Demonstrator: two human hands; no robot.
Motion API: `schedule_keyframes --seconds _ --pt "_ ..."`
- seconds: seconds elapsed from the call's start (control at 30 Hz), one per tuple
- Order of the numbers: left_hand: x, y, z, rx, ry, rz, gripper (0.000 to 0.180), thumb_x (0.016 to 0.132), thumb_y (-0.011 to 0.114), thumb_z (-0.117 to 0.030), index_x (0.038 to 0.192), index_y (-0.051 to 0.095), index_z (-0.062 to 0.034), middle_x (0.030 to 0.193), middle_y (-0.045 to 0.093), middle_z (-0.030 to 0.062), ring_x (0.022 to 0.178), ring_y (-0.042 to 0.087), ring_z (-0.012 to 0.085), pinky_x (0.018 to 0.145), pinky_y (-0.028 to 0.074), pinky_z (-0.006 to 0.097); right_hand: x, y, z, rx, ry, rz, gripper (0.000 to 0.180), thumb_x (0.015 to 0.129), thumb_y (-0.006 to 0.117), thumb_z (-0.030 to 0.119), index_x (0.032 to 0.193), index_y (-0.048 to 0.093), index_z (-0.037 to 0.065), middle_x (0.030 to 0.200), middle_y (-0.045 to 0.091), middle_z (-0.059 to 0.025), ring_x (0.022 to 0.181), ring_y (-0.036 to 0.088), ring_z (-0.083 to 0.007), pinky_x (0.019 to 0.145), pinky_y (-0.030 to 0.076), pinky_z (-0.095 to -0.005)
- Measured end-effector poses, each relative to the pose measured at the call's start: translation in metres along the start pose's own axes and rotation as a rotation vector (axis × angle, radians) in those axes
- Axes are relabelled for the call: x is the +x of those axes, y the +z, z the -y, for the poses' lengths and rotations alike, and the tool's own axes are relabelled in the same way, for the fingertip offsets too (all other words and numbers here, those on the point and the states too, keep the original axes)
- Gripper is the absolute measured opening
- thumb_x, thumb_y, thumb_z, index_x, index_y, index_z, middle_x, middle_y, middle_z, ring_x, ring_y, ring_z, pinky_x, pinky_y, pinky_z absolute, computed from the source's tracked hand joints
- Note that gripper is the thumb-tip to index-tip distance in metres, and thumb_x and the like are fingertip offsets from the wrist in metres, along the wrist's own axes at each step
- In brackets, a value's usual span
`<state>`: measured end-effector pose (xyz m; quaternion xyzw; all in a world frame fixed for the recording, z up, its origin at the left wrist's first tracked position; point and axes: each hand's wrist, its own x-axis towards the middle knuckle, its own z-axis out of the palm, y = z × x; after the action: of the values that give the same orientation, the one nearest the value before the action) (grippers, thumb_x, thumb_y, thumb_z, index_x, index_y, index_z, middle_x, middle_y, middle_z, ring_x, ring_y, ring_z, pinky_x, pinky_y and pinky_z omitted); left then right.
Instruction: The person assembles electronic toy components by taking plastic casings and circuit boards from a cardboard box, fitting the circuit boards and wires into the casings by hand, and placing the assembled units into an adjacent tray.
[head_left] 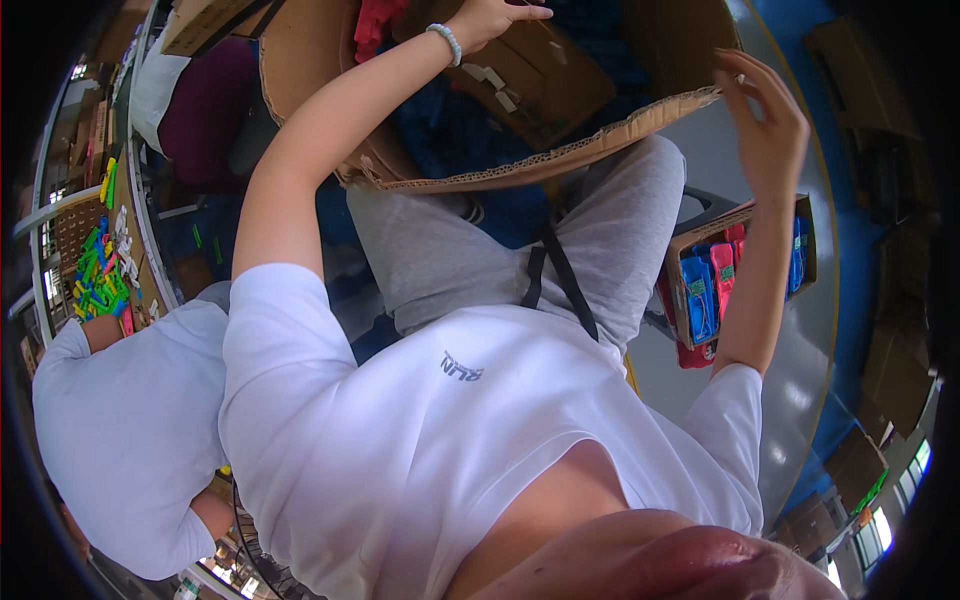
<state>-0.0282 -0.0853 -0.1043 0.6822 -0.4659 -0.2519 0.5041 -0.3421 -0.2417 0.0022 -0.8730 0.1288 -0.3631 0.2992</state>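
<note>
A large open cardboard box (570, 155) stands in front of my knees, its torn near rim bowed toward me. My left hand (485, 22), with a pale beaded bracelet on the wrist, reaches over the box; a finger stretches to the right. The other fingers are partly cut off by the upper edge, and I see nothing clearly held. At the box's right corner my right hand (768, 118) curls its fingers over the cardboard rim. Inside the box lie a brown cardboard piece (545, 75), small white pieces (497, 88) and a red item (374, 28).
By my right knee a smaller carton (683, 290) holds blue and red packaged items (722, 275). To the left, a person in a white shirt (135, 430) bends beside a bench with a pile of coloured plastic pieces (100, 280). More cartons (885, 370) stand along the right.
</note>
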Motion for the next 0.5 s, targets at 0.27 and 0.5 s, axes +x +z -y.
schedule_keyframes --seconds 0.27,0.5 --pt "-0.027 -0.002 -0.121 -0.426 0.116 -0.098 0.030 0.090 0.073 -0.026 0.104 0.067 0.0009 0.090 0.066 0.0038 0.079 0.060 0.0097 0.073 0.048 0.025 0.090 0.092 0.043 0.090 -0.311 0.186 0.019 0.089 0.069 0.007 0.104 0.068 -0.004 0.098 0.068 -0.0149 0.081 0.067 -0.0252 0.071 0.054 -0.0302" --pt "-0.039 -0.044 -0.126 -0.523 0.138 -0.116 0.028 0.097 0.058 -0.004 0.121 0.060 0.0104 0.112 0.067 0.0150 0.100 0.066 0.0195 0.091 0.055 0.030 0.121 0.131 0.047 0.724 0.148 0.292 0.010 0.093 0.063 -0.001 0.100 0.067 -0.005 0.085 0.067 -0.0074 0.077 0.064 -0.0139 0.069 0.053 -0.0265"
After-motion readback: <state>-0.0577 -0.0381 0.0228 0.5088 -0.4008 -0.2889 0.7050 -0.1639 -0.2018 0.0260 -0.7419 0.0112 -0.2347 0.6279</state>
